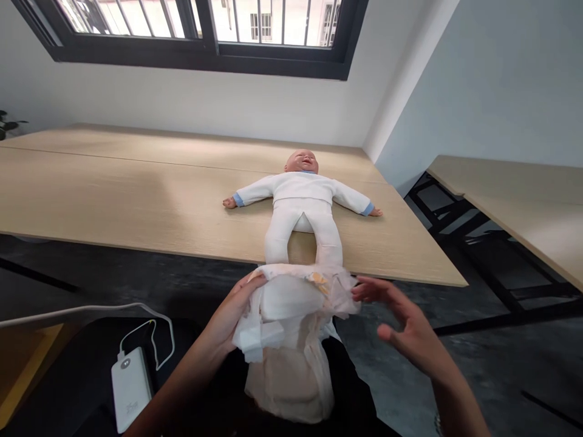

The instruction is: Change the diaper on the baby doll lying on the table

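Note:
A white diaper (pixel 291 340) hangs unfolded over my lap, its upper part printed in orange and its right side blurred. My left hand (pixel 239 303) grips its left edge, thumb on top. At the diaper's right side, my right hand (pixel 392 312) has its fingers spread, with the fingertips close to the thin side flap; whether they touch it I cannot tell. Beyond the diaper lies a baby doll (pixel 303 197) on its back on the table, arms stretched out, dressed in white with blue cuffs. Its feet are hidden behind the diaper.
The doll lies on a light wooden table (pixel 136 200) whose near edge runs just past my hands. A white power bank (pixel 130 388) with a cable rests at lower left. Another table (pixel 523 194) stands at the right, and a barred window (pixel 204 36) is ahead.

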`<state>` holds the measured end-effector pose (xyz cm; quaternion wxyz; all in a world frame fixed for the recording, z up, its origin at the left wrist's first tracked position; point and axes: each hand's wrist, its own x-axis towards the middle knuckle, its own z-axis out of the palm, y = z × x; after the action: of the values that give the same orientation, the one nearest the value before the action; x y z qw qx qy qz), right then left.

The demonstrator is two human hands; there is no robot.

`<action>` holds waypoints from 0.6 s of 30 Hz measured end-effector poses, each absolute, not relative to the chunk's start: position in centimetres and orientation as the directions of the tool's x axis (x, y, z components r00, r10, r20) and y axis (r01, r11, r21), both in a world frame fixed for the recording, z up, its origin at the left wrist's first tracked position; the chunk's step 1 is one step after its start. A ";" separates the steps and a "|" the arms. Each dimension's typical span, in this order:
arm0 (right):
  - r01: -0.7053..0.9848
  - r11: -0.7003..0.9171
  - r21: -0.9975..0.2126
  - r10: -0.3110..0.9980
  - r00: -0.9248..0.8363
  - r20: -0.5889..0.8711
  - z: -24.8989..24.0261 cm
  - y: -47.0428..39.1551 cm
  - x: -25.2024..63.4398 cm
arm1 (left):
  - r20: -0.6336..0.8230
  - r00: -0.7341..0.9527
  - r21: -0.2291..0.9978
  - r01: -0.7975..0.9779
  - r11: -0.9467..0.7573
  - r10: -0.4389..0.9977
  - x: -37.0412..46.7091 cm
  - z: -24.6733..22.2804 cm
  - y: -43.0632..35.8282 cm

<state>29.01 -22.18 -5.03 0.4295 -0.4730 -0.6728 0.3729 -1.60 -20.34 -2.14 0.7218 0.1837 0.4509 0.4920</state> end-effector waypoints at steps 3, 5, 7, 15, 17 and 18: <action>0.380 0.151 -0.912 0.951 -0.309 0.028 -4.0 -23.2 28.9 | -0.520 0.227 0.585 -0.609 0.536 0.824 0.5 -1.1 -20.0; 0.341 0.073 -0.937 0.955 -0.296 -0.033 -3.7 -23.6 28.4 | -0.536 0.347 0.497 -0.607 0.620 0.770 1.9 -0.4 -19.6; 0.245 -0.007 -0.969 0.965 -0.254 -0.072 -3.8 -23.6 27.8 | -0.518 0.441 0.444 -0.593 0.671 0.733 3.2 0.0 -19.2; 0.105 -0.198 -0.975 0.968 0.175 -0.178 -4.6 -22.2 30.0 | -0.498 0.501 0.407 -0.586 0.701 0.708 6.0 1.7 -16.6; 0.086 -0.228 -0.970 0.969 0.121 -0.217 -5.0 -22.8 30.8 | -0.491 0.516 0.402 -0.581 0.708 0.702 6.4 2.1 -16.2; 0.094 -0.253 -0.963 0.965 0.088 -0.245 -5.4 -23.2 31.1 | -0.486 0.526 0.406 -0.571 0.713 0.698 6.6 2.3 -16.1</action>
<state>31.06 -23.18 -5.40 0.4249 -0.6029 -0.4392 0.5128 6.62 -16.12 2.33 0.8680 0.0987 0.3213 0.3655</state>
